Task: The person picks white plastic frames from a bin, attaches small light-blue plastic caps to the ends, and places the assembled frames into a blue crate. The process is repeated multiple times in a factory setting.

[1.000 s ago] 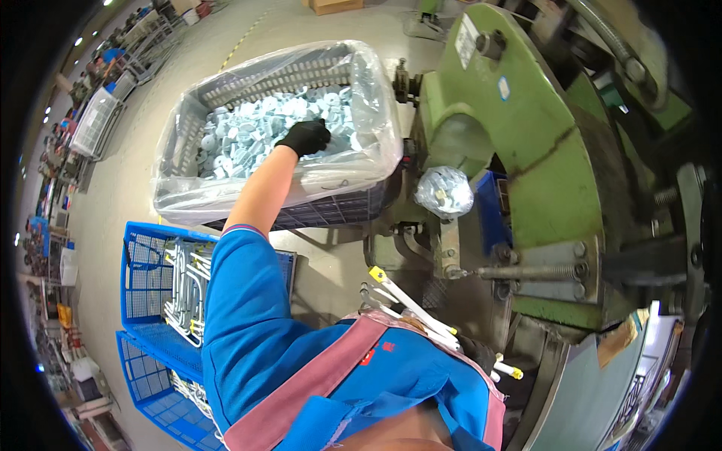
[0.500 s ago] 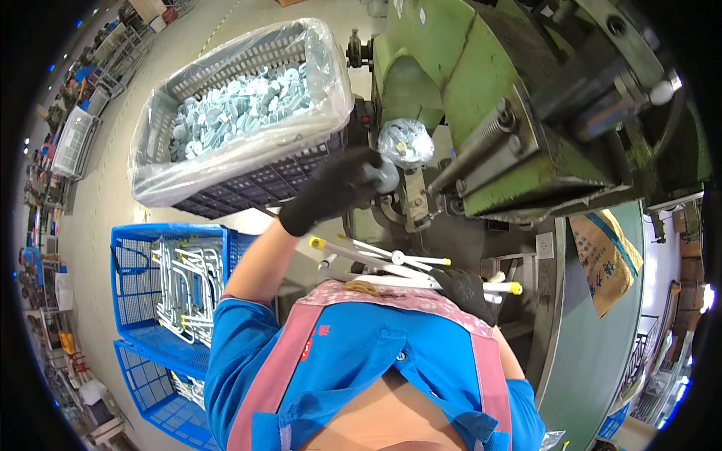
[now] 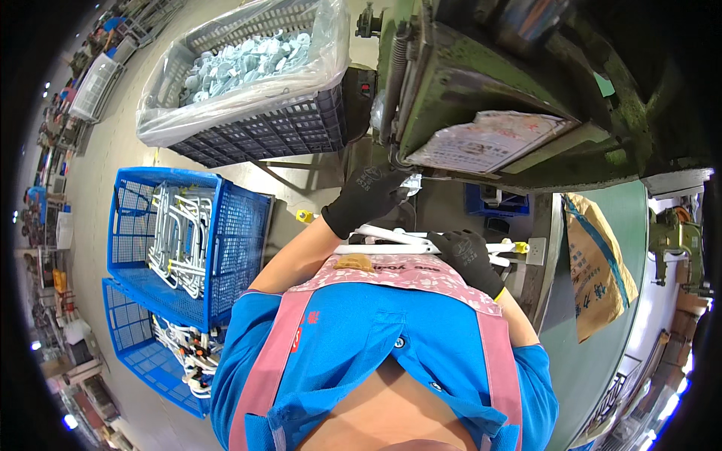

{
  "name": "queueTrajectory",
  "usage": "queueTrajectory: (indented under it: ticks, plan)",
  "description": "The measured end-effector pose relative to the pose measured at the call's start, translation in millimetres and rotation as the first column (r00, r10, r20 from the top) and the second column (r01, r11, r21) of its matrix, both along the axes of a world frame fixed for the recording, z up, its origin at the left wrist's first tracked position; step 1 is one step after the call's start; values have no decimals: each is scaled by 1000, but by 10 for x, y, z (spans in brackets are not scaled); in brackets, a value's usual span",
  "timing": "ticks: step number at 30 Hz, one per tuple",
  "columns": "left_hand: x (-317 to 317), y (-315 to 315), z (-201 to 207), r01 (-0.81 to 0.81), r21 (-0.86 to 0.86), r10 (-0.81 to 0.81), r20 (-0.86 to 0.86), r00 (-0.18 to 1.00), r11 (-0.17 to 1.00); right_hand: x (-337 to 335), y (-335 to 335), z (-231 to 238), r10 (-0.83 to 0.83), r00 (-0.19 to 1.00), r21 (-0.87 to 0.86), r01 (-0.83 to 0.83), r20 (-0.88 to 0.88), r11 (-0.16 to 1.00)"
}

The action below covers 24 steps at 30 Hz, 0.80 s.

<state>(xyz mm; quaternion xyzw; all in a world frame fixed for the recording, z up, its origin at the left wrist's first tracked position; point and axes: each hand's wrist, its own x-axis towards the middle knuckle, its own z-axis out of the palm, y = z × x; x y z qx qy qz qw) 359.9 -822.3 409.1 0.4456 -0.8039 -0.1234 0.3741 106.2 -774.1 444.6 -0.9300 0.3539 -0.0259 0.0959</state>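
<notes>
Two gloved hands: left hand [image 3: 368, 197] curled, just under the green machine [image 3: 451, 83]; right hand [image 3: 468, 259] wrapped around white tubes [image 3: 376, 249].
White tubes: across the pink apron [image 3: 451, 289], held near the body, probably to steady them.
Pale piece [image 3: 412, 184]: at the left fingertips; pinched or merely beside them, I can't tell.
Dark crate [image 3: 263, 126]: by the machine, presumably for easy reach; its plastic liner [image 3: 218, 113] likely keeps small parts [image 3: 248, 64] from slipping through.

Around me, pale floor [image 3: 90, 188] runs out at nine o'clock, a whitish rack [image 3: 96, 92] stands at ten, a green tabletop [image 3: 593, 364] spreads at four, and a bright light [image 3: 70, 421] glares at eight.
</notes>
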Motion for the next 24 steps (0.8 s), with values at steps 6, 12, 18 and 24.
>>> queueTrajectory:
  ticks: [6,12,18,24]
  plan:
    - [-7,239,137,-268,101,250,160,955,958,-106,-258,80,147,988,-198,-135,49,971]
    - [514,866,566,-316,296,279,161,947,901,-44,-528,210,192,974,-239,-160,118,958]
    - [605,920,494,-432,288,431,71,900,855,203,-805,49,269,921,-274,-191,282,943]
    - [773,834,607,-473,263,478,47,877,841,273,-945,-69,309,907,-342,-205,285,917]
